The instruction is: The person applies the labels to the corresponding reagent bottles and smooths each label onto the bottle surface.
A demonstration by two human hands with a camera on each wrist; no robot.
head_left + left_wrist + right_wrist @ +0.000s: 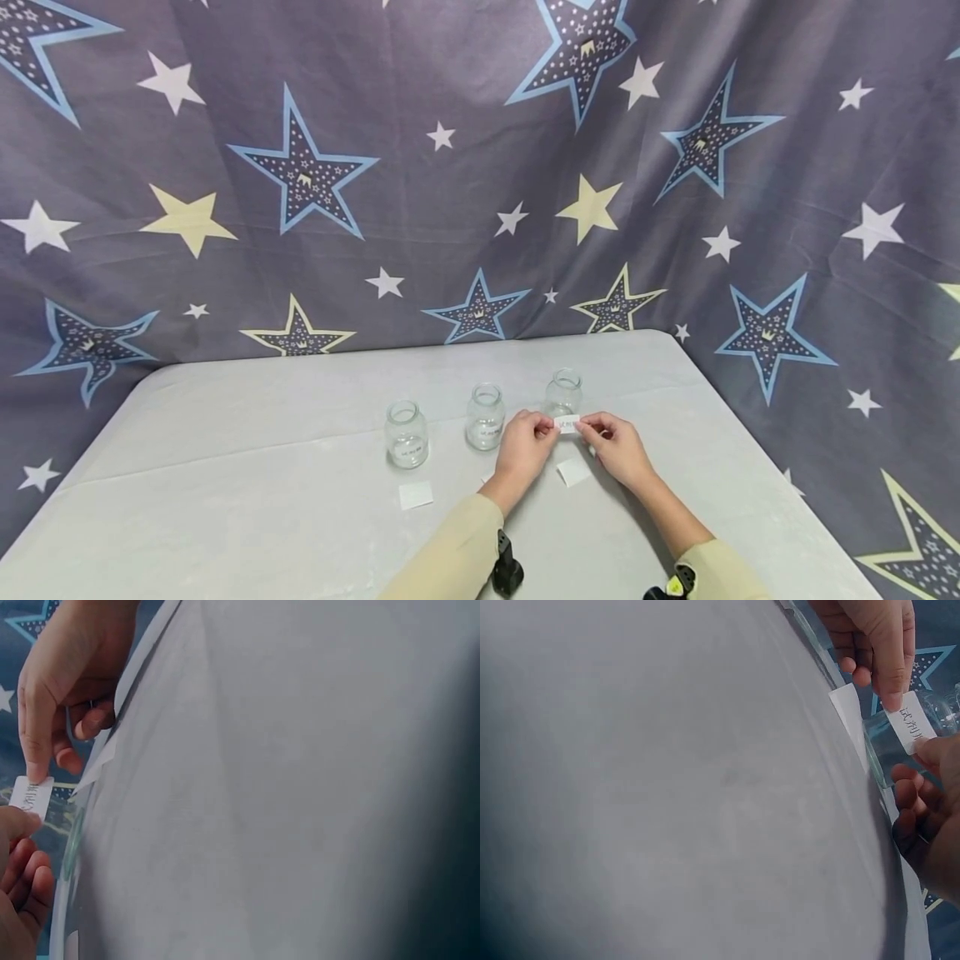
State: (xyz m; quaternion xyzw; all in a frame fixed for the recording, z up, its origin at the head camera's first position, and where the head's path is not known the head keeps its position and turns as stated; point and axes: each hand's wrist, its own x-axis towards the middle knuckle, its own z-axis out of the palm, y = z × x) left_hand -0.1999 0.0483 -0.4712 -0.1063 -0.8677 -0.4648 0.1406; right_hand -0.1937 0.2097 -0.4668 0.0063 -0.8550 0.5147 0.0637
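A small white label (567, 424) with printed dark characters is stretched between both hands, just in front of the right-hand glass jar (564, 390). My left hand (519, 454) pinches its left end between thumb and forefinger. At the other end, my right hand (621, 452) pinches it the same way, as the label (911, 724) in the right wrist view also shows. That jar stands upright and open-topped, its lower part partly hidden by label and fingers. Below the hands, a white paper piece (573, 472) lies on the table.
Two more open glass jars stand to the left, a middle jar (486, 417) and a left jar (407, 435), each bearing a white label low on its front. Another paper piece (416, 495) lies before the left jar. A star-patterned curtain (337, 275) borders the white-covered table (247, 500).
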